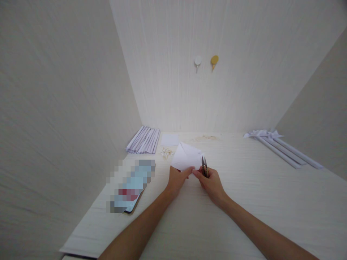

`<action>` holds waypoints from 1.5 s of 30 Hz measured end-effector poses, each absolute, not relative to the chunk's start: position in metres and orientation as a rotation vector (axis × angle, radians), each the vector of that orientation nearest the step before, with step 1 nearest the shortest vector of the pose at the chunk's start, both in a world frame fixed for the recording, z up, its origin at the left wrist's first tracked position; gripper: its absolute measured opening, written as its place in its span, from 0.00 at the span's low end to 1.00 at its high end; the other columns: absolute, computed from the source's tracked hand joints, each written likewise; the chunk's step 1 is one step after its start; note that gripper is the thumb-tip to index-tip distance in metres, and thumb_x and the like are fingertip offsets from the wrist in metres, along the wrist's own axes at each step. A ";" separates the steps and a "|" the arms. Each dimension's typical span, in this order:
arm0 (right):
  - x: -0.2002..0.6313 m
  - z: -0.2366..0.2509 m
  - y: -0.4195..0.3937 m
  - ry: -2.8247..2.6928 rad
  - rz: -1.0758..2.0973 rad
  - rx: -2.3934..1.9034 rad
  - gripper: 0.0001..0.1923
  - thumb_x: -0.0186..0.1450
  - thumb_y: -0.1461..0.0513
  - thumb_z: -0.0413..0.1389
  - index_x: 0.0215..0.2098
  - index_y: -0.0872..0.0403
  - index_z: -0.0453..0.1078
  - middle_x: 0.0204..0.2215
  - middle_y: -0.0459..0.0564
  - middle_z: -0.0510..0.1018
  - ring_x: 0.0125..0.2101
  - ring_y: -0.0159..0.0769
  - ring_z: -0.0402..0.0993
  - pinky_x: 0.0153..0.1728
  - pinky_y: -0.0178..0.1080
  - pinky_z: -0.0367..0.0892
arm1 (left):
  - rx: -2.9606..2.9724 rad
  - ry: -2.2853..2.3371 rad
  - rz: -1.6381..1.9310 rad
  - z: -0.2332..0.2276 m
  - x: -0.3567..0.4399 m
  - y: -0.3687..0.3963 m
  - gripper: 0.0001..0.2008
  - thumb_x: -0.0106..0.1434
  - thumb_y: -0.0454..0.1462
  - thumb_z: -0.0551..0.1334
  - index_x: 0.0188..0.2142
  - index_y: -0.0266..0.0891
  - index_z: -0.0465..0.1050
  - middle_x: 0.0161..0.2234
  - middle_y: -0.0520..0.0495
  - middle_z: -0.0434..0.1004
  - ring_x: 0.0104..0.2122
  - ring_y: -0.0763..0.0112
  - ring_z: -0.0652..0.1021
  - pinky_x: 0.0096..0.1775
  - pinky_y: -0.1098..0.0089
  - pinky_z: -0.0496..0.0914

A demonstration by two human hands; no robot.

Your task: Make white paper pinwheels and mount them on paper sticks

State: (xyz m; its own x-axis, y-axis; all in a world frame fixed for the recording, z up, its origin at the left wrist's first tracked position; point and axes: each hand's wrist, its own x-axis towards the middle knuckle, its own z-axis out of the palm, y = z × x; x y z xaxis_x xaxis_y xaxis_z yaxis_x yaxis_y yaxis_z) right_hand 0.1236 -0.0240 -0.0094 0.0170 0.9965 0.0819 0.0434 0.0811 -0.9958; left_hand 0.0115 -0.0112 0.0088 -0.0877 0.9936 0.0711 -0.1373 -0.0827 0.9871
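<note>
My left hand (pixel 177 178) is closed on the lower left edge of a white sheet of paper (pixel 187 157), thumb on top. The paper shows a diagonal crease and is held above the table. In my right hand (pixel 214 183) a small pair of dark scissors (pixel 204 168) is gripped, its blades pointing away from me and slightly apart. The blades stand beside the paper's right edge. My right thumb and fingertips meet the paper's lower edge close to my left thumb; whether they pinch it is hard to tell.
A bundle of rolled paper sticks (pixel 143 141) lies at the back left, beside a square white paper (pixel 170 139) and a pile of small pale bits (pixel 167 153). A phone (pixel 135 187), partly blurred, lies left. Folded paper shapes on paper sticks (pixel 282 151) lie right. Walls enclose the table.
</note>
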 end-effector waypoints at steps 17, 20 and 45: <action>0.124 -0.014 -0.022 -1.236 1.180 -1.146 0.19 0.51 0.50 0.55 0.16 0.54 0.53 0.10 0.36 0.51 0.12 0.22 0.43 0.12 0.31 0.40 | 1.149 1.120 1.397 0.007 0.011 -0.011 0.06 0.41 0.35 0.64 0.18 0.35 0.67 0.14 0.55 0.66 0.14 0.80 0.63 0.16 0.77 0.57; 0.123 -0.012 -0.023 -1.267 1.103 -1.210 0.21 0.49 0.50 0.56 0.15 0.53 0.53 0.10 0.36 0.51 0.12 0.22 0.44 0.12 0.31 0.40 | 1.183 1.108 1.381 0.008 0.011 -0.012 0.05 0.41 0.35 0.63 0.18 0.35 0.68 0.14 0.55 0.66 0.14 0.80 0.63 0.16 0.77 0.57; 0.124 -0.014 -0.019 -1.254 1.175 -1.126 0.20 0.52 0.51 0.55 0.15 0.54 0.53 0.09 0.36 0.51 0.12 0.21 0.43 0.12 0.30 0.40 | 1.120 1.119 1.388 0.007 0.013 -0.013 0.07 0.41 0.36 0.64 0.18 0.35 0.66 0.14 0.56 0.64 0.15 0.81 0.62 0.16 0.78 0.57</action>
State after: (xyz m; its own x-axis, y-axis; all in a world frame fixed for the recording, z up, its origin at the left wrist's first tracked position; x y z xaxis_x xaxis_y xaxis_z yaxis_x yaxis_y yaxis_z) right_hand 0.1241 -0.0190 -0.0142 -0.0250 0.9964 0.0815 -0.0165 0.0811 -0.9966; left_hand 0.0125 -0.0126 0.0066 -0.0827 0.9940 0.0720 -0.1401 -0.0832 0.9866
